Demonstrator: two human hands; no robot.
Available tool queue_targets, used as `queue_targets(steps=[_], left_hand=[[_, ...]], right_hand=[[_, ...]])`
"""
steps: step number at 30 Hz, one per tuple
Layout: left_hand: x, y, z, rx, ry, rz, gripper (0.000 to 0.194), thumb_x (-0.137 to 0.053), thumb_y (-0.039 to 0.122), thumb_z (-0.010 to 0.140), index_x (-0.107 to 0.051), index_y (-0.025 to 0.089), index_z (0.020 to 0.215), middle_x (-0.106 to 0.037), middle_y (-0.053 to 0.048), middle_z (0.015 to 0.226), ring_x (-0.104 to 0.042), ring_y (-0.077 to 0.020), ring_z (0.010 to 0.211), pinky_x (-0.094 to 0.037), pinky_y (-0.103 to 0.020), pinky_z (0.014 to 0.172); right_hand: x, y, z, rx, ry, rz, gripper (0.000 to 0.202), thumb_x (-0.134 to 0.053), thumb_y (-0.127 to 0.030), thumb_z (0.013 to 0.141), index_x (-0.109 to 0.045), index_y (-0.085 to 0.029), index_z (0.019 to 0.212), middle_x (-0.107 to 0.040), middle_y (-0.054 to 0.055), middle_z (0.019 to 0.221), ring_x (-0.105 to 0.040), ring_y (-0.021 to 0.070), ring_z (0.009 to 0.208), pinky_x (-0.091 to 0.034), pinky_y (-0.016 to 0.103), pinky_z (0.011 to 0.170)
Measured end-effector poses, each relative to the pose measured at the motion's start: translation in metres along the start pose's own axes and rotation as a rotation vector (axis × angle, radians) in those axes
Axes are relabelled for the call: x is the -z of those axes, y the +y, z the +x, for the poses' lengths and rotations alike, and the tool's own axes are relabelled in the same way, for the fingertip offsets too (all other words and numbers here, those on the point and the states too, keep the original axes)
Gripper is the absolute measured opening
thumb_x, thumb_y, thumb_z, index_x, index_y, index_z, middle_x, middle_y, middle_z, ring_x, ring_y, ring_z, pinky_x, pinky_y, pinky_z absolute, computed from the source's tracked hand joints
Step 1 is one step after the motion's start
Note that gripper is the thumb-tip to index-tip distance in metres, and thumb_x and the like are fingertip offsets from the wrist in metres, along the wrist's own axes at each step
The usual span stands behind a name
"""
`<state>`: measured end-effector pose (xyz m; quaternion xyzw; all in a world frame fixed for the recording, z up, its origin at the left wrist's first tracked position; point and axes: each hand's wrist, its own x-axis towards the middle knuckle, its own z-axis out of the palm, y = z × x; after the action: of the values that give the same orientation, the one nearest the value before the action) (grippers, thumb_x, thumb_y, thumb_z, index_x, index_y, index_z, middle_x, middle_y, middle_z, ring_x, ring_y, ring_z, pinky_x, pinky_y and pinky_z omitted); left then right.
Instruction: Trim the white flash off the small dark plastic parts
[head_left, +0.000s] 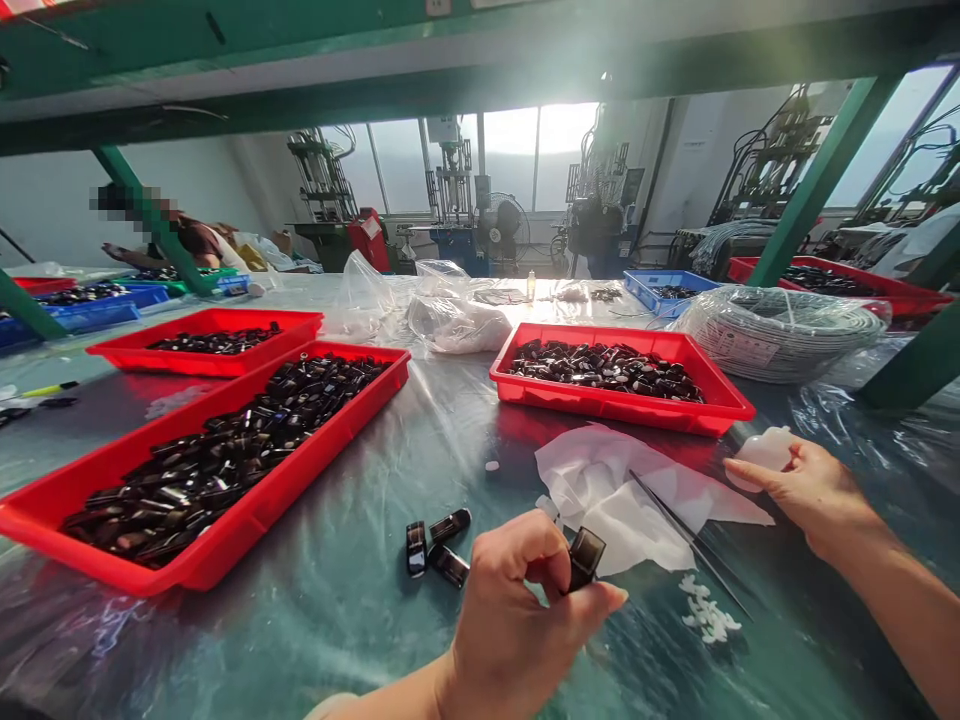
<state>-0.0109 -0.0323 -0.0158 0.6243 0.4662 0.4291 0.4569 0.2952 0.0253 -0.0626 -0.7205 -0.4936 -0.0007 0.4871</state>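
Observation:
Near the bottom middle, my left hand [517, 610] is closed on a small dark glossy part [585, 558], pinched between thumb and fingers. My right hand [825, 495], at the right, has its thumb and fingers round a translucent white bottle [759, 455]. Three similar dark pieces [416, 549] lie on the table just left of my left hand. Between the hands is a crumpled white sheet [600, 480] with dark tweezers [694, 538] lying across its right part. A small pile of white bits [706, 612] sits below the tweezers.
Red trays [300, 490] [622, 408] full of dark pieces stand left and beyond the sheet. A third red tray [202, 362] is behind at left. A wrapped cable coil [787, 335] and blue tray [667, 285] are at right. Green posts [825, 190] frame the table; a person sits far left.

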Motion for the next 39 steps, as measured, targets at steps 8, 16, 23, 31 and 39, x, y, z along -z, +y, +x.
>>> queue_targets(steps=[8, 16, 23, 31, 39], left_hand=[[0.000, -0.002, -0.001, -0.100, -0.084, -0.119, 0.038, -0.075, 0.025, 0.058, -0.038, 0.018, 0.051, -0.044, 0.003, 0.055, -0.039, -0.0091, 0.054, -0.032, -0.022, 0.053], [-0.001, -0.001, 0.000, -0.170, -0.070, -0.062, 0.037, -0.077, 0.024, 0.056, -0.041, 0.017, 0.051, -0.047, 0.003, 0.054, -0.041, -0.0088, 0.054, -0.031, -0.022, 0.054], [-0.008, -0.001, 0.000, -0.062, -0.096, -0.065, 0.038, -0.078, 0.023, 0.050, -0.041, 0.017, 0.049, -0.049, 0.002, 0.052, -0.042, -0.0101, 0.052, -0.032, -0.022, 0.052], [-0.012, -0.001, 0.000, 0.065, -0.133, -0.132, 0.038, -0.077, 0.022, 0.048, -0.039, 0.018, 0.048, -0.048, 0.001, 0.052, -0.043, -0.0124, 0.055, -0.033, -0.024, 0.053], [-0.013, 0.000, -0.001, 0.080, -0.145, -0.124, 0.038, -0.076, 0.022, 0.048, -0.038, 0.019, 0.047, -0.048, 0.001, 0.053, -0.042, -0.0123, 0.055, -0.033, -0.024, 0.054]], right_hand=[[0.004, -0.053, -0.016, 0.146, -0.014, -0.110, 0.027, -0.062, -0.034, 0.068, -0.064, -0.022, 0.092, -0.069, 0.009, 0.092, -0.062, 0.0271, 0.085, -0.046, 0.037, 0.069], [0.010, -0.111, -0.066, 0.787, -0.011, -0.095, 0.043, -0.047, -0.006, 0.076, -0.056, -0.027, 0.112, -0.063, 0.005, 0.102, -0.058, 0.0237, 0.095, -0.036, 0.044, 0.086], [0.020, -0.119, -0.075, 0.880, -0.019, -0.188, 0.053, -0.046, 0.002, 0.074, -0.052, -0.027, 0.118, -0.061, 0.008, 0.105, -0.055, 0.0271, 0.098, -0.034, 0.046, 0.083], [0.018, -0.123, -0.079, 0.925, 0.000, -0.237, 0.053, -0.045, 0.001, 0.078, -0.050, -0.028, 0.122, -0.060, 0.008, 0.105, -0.053, 0.0287, 0.099, -0.036, 0.049, 0.084], [0.017, -0.120, -0.082, 0.890, -0.012, -0.208, 0.060, -0.044, 0.001, 0.079, -0.045, -0.033, 0.128, -0.059, 0.007, 0.107, -0.051, 0.0285, 0.102, -0.034, 0.051, 0.087]])
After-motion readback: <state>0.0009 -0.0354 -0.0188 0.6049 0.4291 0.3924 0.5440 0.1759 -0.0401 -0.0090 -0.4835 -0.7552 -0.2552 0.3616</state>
